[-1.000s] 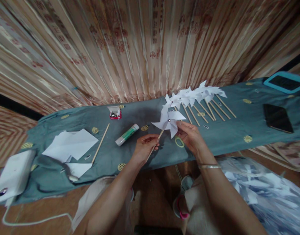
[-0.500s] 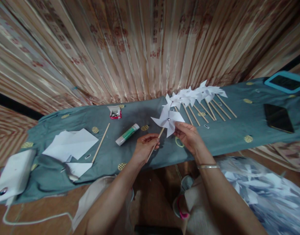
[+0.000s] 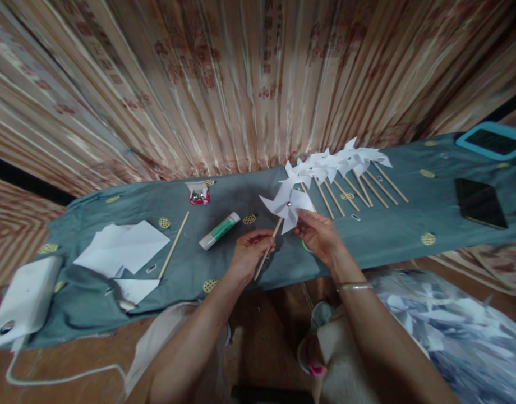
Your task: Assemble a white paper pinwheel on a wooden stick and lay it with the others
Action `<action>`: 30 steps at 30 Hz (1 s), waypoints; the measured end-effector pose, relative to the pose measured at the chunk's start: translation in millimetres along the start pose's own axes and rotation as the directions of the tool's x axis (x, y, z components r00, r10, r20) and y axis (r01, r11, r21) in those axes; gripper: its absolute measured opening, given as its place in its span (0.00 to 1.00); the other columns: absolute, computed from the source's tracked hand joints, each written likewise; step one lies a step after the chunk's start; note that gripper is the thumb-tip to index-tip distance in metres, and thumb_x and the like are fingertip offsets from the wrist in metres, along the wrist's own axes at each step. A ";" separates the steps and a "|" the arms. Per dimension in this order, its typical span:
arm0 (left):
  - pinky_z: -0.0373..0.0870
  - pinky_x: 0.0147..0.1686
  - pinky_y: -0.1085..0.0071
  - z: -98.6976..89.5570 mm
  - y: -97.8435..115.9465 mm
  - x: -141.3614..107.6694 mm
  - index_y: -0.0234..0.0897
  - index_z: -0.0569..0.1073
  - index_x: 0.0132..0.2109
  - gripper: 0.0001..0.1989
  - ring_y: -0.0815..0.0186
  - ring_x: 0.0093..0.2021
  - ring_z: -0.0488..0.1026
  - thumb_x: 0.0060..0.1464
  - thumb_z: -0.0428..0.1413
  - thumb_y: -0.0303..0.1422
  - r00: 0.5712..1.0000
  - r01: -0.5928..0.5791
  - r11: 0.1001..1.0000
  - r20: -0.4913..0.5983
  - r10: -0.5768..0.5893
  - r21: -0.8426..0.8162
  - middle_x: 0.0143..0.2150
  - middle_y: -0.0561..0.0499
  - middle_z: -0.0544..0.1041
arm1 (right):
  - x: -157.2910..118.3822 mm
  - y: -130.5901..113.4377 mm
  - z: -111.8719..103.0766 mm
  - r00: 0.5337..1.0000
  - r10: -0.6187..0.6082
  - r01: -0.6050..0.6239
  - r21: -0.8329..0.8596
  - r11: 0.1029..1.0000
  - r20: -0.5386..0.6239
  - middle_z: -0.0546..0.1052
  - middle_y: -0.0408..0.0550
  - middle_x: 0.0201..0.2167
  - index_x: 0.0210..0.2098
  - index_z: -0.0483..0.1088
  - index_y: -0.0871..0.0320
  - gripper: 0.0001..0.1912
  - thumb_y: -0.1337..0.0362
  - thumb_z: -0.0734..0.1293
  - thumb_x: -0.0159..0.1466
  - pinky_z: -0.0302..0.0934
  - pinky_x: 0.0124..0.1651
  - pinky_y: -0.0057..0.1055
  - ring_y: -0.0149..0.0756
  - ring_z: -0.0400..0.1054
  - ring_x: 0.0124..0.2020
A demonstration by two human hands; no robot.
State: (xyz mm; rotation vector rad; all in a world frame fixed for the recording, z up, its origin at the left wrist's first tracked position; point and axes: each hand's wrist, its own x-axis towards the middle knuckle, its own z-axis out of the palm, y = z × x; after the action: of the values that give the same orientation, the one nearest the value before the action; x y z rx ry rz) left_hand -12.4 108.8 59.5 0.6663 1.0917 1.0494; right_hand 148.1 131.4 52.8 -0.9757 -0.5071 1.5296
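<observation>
The left hand (image 3: 253,252) pinches a pinwheel (image 3: 288,205) by its stick (image 3: 262,265) above the worktop (image 3: 379,230). Its blades (image 3: 300,201) have just turned slightly clockwise, so they seem to spin; whether the right hand (image 3: 323,238) grips or merely touches one is unclear.

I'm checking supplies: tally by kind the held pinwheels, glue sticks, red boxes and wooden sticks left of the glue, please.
Held pinwheel: 1
Glue stick: 1
Red box: 1
Wooden stick: 1
Total: 4
</observation>
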 end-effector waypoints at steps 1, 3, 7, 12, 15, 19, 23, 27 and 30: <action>0.67 0.29 0.75 0.0 0.0 -0.1 0.31 0.77 0.28 0.09 0.73 0.23 0.70 0.32 0.64 0.29 1.000 -0.001 1.000 0.001 0.001 -0.003 0.22 0.52 0.74 | -0.1 0.3 0.5 1.000 0.006 -0.006 0.009 1.000 0.000 0.76 0.42 0.21 0.26 0.77 0.59 0.16 0.60 0.79 0.39 0.61 0.24 0.20 0.25 0.67 0.22; 0.67 0.29 0.75 0.0 0.2 -0.2 0.32 0.76 0.28 0.09 0.73 0.23 0.70 0.32 0.64 0.29 1.000 0.000 1.000 0.001 0.000 -0.008 0.22 0.52 0.74 | -0.3 1.2 1.4 1.000 0.015 -0.015 0.031 0.999 -0.006 0.76 0.42 0.21 0.26 0.77 0.59 0.16 0.61 0.79 0.39 0.61 0.23 0.20 0.25 0.67 0.22; 0.65 0.28 0.75 -0.6 0.3 0.4 0.32 0.76 0.28 0.09 0.73 0.22 0.70 0.32 0.64 0.29 1.000 0.003 1.000 0.009 -0.003 -0.008 0.22 0.52 0.75 | -0.2 4.1 2.9 1.000 0.029 -0.029 0.066 0.997 -0.002 0.76 0.43 0.21 0.26 0.76 0.59 0.15 0.62 0.79 0.41 0.61 0.23 0.20 0.25 0.67 0.22; 0.64 0.26 0.75 -1.5 -0.8 1.7 0.31 0.77 0.28 0.11 0.72 0.22 0.69 0.32 0.65 0.30 0.999 -0.021 1.000 0.034 0.020 0.008 0.21 0.52 0.75 | 0.1 8.5 3.8 0.999 0.032 -0.033 0.080 0.996 0.018 0.76 0.43 0.21 0.27 0.76 0.60 0.14 0.62 0.78 0.43 0.61 0.23 0.20 0.25 0.67 0.22; 0.64 0.26 0.75 -1.7 -1.5 1.6 0.31 0.77 0.29 0.11 0.72 0.22 0.69 0.33 0.65 0.31 0.999 -0.022 1.000 0.036 0.021 0.011 0.22 0.52 0.75 | 0.5 11.1 4.1 0.999 0.030 -0.031 0.075 0.997 0.020 0.76 0.42 0.22 0.27 0.76 0.59 0.14 0.62 0.78 0.43 0.61 0.23 0.21 0.25 0.67 0.22; 0.66 0.29 0.74 -2.4 -1.9 1.5 0.31 0.77 0.29 0.12 0.72 0.23 0.70 0.32 0.65 0.30 0.999 -0.014 1.000 0.029 0.014 0.003 0.24 0.52 0.76 | 0.4 13.4 4.4 0.999 0.039 -0.039 0.029 0.999 0.021 0.76 0.41 0.21 0.27 0.75 0.58 0.14 0.60 0.78 0.43 0.61 0.23 0.21 0.25 0.67 0.22; 0.66 0.30 0.74 -4.2 -0.5 2.2 0.32 0.77 0.29 0.11 0.72 0.24 0.70 0.33 0.65 0.30 1.000 -0.011 1.000 0.013 0.011 -0.005 0.24 0.52 0.75 | -2.7 6.8 1.7 0.999 0.044 -0.043 -0.082 0.996 0.018 0.77 0.43 0.21 0.26 0.76 0.58 0.16 0.55 0.77 0.44 0.60 0.23 0.23 0.27 0.68 0.21; 0.66 0.30 0.74 -5.5 2.2 2.9 0.32 0.77 0.29 0.11 0.72 0.24 0.70 0.33 0.65 0.30 1.000 -0.019 1.000 0.004 0.019 -0.021 0.23 0.53 0.75 | -5.9 -10.1 -7.5 0.999 -0.002 -0.005 -0.183 0.983 -0.038 0.76 0.47 0.20 0.21 0.75 0.61 0.19 0.49 0.75 0.45 0.57 0.20 0.22 0.27 0.68 0.20; 0.66 0.29 0.74 -5.6 2.6 3.0 0.32 0.77 0.29 0.11 0.72 0.23 0.70 0.32 0.65 0.30 1.000 -0.020 1.000 0.017 0.020 -0.013 0.23 0.52 0.74 | -3.9 -21.1 -16.1 0.984 -0.137 0.119 -0.151 0.981 -0.111 0.74 0.44 0.18 0.18 0.73 0.60 0.18 0.52 0.76 0.43 0.51 0.17 0.20 0.24 0.65 0.19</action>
State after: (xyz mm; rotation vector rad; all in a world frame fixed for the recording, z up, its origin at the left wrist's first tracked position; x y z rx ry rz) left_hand -18.2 112.2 58.5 0.6759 1.0649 1.0653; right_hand 173.5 128.8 61.4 -1.1187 -0.5888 1.3237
